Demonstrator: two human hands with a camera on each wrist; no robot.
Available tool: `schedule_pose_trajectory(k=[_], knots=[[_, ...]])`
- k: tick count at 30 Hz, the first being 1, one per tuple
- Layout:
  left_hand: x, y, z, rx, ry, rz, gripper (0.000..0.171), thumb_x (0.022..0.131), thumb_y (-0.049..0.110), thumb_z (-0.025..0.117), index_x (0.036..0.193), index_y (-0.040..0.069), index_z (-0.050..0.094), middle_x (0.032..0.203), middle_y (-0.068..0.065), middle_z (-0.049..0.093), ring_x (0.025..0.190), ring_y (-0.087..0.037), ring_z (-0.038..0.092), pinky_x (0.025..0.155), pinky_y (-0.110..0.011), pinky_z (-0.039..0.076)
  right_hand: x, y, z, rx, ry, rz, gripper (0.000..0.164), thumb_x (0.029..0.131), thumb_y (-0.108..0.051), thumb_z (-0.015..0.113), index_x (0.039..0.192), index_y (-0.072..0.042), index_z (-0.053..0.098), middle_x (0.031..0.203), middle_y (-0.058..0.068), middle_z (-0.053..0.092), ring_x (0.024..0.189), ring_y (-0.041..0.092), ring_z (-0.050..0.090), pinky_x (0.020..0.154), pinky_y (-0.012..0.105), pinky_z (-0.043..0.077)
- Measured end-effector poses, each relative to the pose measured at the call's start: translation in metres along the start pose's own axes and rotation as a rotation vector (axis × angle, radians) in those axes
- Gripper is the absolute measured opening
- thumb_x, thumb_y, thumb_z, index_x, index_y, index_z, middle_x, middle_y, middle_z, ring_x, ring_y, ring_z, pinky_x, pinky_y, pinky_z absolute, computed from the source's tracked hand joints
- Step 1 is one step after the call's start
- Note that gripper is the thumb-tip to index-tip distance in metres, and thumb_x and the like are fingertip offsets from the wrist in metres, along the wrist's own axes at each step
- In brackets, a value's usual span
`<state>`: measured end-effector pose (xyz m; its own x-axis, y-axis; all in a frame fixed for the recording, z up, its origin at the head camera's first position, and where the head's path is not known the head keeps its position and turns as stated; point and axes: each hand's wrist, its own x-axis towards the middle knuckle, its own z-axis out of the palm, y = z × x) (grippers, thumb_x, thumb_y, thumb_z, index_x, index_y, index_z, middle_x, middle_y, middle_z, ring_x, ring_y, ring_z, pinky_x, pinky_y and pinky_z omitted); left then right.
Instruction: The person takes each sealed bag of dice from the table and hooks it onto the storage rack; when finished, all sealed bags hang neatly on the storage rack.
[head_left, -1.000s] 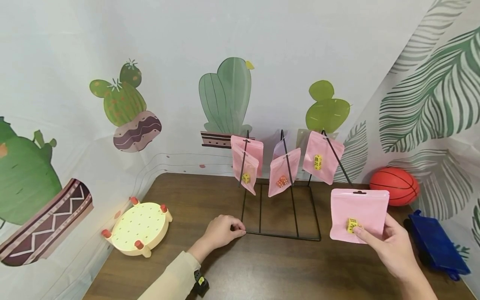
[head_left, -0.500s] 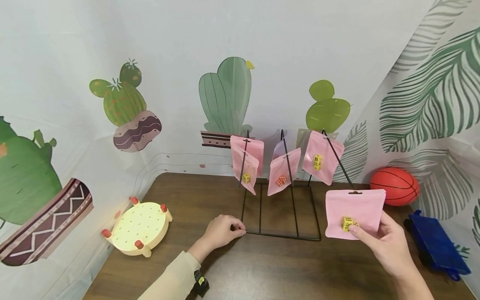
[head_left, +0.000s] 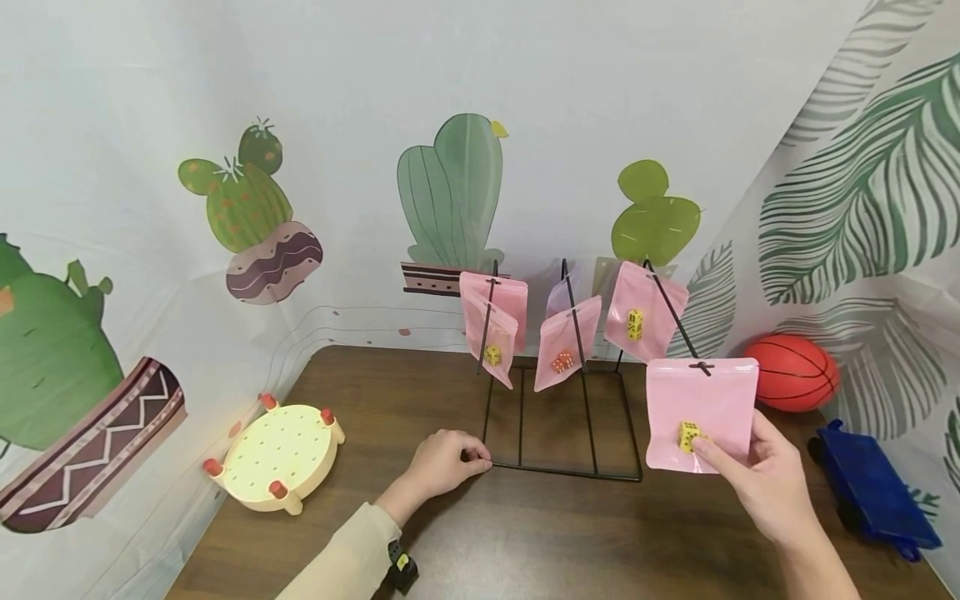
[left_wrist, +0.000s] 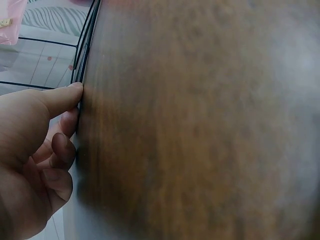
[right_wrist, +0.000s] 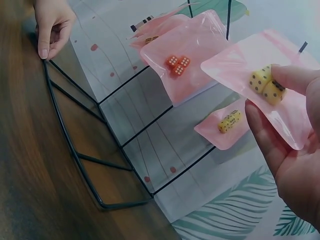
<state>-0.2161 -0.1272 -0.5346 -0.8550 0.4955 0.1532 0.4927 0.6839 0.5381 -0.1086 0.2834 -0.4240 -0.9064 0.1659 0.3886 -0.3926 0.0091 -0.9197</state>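
My right hand [head_left: 772, 483] pinches a pink zip bag [head_left: 701, 392], its thumb over the yellow dice [head_left: 687, 436] inside. At the bag's top, the tip of the right prong [head_left: 678, 321] shows through the hang hole. The prong belongs to a black wire display rack [head_left: 562, 474]. Thumb and fingertips of my left hand [head_left: 446, 462] pinch the rack's front left base corner. Further back on the prongs hang other pink bags: yellow dice at the left [head_left: 480, 321], orange dice in the middle bag [head_left: 558, 333], yellow dice in the right bag [head_left: 656, 342].
A pale yellow round pegged stand [head_left: 281, 454] with red tips is at the left of the wooden table [head_left: 525, 550]. A red toy basketball [head_left: 798, 371] and a blue tray-like object [head_left: 877, 483] stand at the right. A printed cloth backdrop [head_left: 337, 125] rises behind the rack.
My right hand has carried its bag left and slightly up, and the prong tip has come through the hang hole. The left hand keeps its place on the rack.
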Motion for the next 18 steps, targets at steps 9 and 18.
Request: schedule_pose_trajectory(k=[9,18], knots=[[0.000,0.000,0.000,-0.004,0.010,0.015,0.004,0.092,0.033,0.081,0.089,0.033,0.078,0.076,0.025,0.060,0.066,0.002,0.055,0.059,-0.026,0.044,0.009,0.004,0.003,-0.072,0.027,0.039,0.045,0.089,0.016,0.071,0.126,-0.008,0.062,0.103,-0.005,0.076,0.083,0.006,0.072,0.070,0.022,0.058],[0.000,0.000,0.000,-0.011,0.004,0.000,0.004,0.092,0.034,0.081,0.088,0.033,0.079,0.077,0.026,0.062,0.068,0.002,0.056,0.061,-0.027,0.045,0.026,0.013,0.009,0.038,0.025,0.042,0.043,0.090,0.017,0.069,0.126,-0.004,0.061,0.103,0.000,0.075,0.085,0.008,0.073,0.070,0.024,0.058]])
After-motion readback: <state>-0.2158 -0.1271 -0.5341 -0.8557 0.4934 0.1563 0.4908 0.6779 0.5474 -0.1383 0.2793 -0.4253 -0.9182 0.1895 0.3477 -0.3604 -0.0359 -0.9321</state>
